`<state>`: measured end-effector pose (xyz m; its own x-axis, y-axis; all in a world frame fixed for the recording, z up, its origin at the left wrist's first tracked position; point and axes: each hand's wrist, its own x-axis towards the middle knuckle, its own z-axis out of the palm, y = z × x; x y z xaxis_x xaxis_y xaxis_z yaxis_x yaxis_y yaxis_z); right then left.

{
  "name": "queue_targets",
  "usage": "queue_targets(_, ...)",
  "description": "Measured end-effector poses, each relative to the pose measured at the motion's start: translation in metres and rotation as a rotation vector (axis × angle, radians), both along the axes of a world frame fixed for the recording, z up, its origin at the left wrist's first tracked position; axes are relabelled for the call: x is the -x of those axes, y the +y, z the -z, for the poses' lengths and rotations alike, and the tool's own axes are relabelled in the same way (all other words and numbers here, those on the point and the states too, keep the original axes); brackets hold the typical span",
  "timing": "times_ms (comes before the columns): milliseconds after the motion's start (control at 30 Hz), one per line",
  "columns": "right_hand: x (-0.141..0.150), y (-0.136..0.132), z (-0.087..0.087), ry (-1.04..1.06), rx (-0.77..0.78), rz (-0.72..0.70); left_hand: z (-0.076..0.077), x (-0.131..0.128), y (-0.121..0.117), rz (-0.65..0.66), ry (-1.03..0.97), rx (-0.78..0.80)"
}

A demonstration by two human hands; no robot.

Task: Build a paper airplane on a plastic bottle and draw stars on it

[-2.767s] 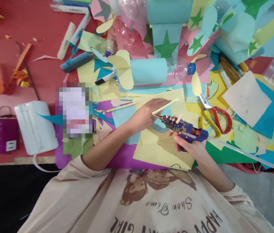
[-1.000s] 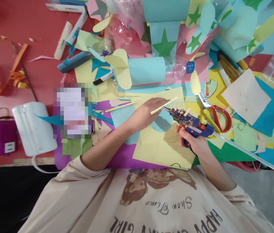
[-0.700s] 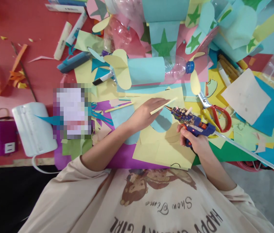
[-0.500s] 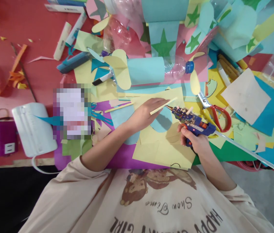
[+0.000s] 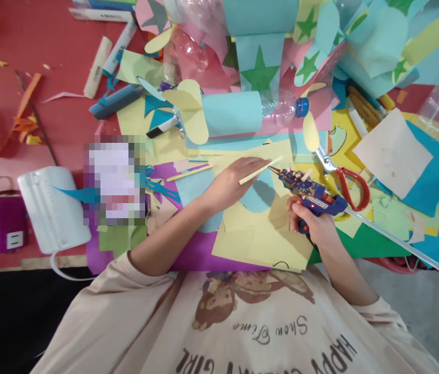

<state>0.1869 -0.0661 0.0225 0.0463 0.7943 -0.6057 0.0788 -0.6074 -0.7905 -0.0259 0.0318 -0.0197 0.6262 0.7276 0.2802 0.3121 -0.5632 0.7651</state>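
My left hand (image 5: 235, 182) is closed on a narrow pale yellow paper strip (image 5: 256, 172), held slanting above the paper. In my right hand (image 5: 307, 218) is a blue hot glue gun (image 5: 313, 195), its body littered with paper scraps and a long clear glue stick (image 5: 406, 244) trailing from its back. The nozzle sits at the strip's upper edge, touching or very close. Below them lie a pale yellow sheet (image 5: 266, 234) and a light blue paper piece (image 5: 258, 195), partly hidden by my left hand.
A clear plastic bottle (image 5: 277, 111) wrapped in light blue paper lies beyond my hands. Red-handled scissors (image 5: 354, 187) rest right of the glue gun. A white case (image 5: 56, 208) is at left, markers (image 5: 98, 67) at upper left, and a pinkish-white square (image 5: 394, 145) at right.
The glue gun has shifted slightly right and its nozzle has moved up along the strip. My left hand and the strip stay almost in place.
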Motion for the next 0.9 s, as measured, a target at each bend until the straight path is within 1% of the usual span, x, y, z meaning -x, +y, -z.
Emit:
queue_targets(200,-0.0021,0.0004,0.0018,0.006,-0.014,0.016,0.0001,-0.0007,0.0005,0.002,-0.031,0.006)
queue_targets(300,-0.0024,0.001,-0.0004,0.013,-0.037,0.025,0.0002,-0.0004,0.0007,0.013,-0.036,-0.012)
queue_targets(500,-0.0026,0.0006,-0.0046,0.021,-0.111,0.052,0.0019,0.0003,0.0006,0.013,-0.018,0.002)
queue_targets(700,-0.0009,0.0005,-0.0052,0.026,-0.085,0.005,-0.0004,0.0,-0.0005,0.002,0.012,0.021)
queue_targets(900,0.0006,0.0012,-0.0054,-0.004,-0.061,0.018,0.0012,0.0012,-0.0004,0.011,-0.018,0.002)
